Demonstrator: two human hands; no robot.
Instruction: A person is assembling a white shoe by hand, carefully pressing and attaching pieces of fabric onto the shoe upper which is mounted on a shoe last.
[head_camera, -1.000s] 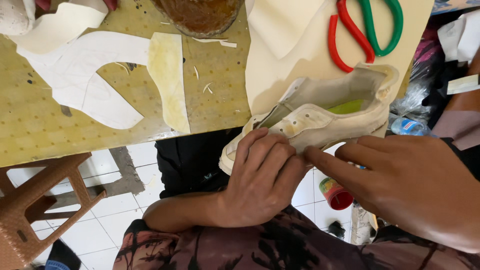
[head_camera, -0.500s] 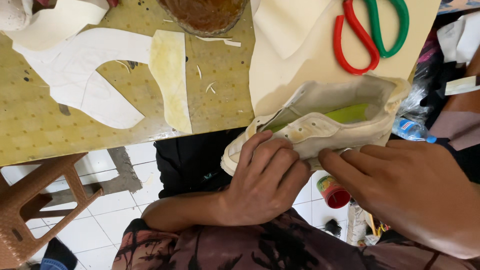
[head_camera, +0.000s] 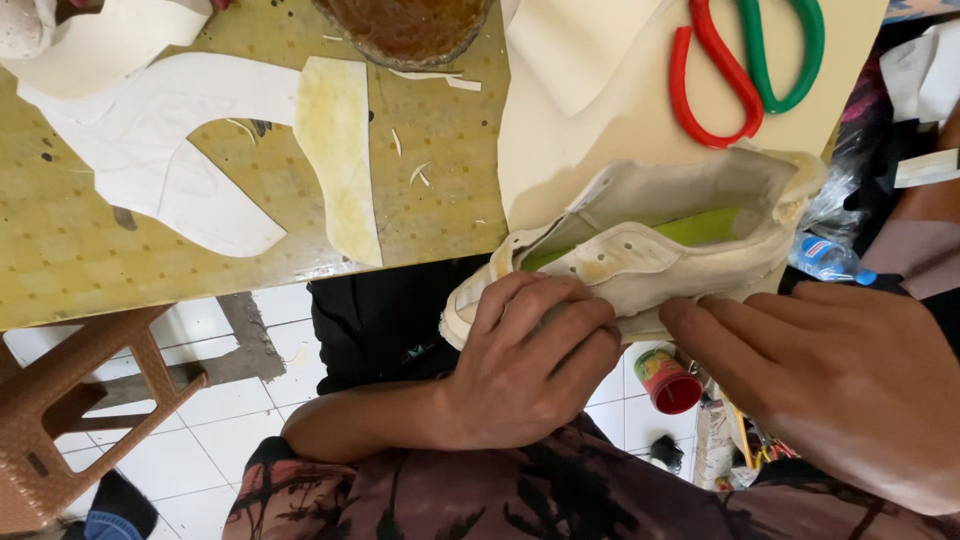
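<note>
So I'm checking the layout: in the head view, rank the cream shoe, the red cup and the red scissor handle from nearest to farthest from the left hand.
1. Cream shoe: under the left hand fingers.
2. Red cup: just to its right, on the floor.
3. Red scissor handle: top right, on the table.

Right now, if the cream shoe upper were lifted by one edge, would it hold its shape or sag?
The shoe upper would probably sag: its thin walls already buckle under the left hand and right hand. It looks light, with no sole visible. Its frayed fabric edges suggest little slip.
</note>
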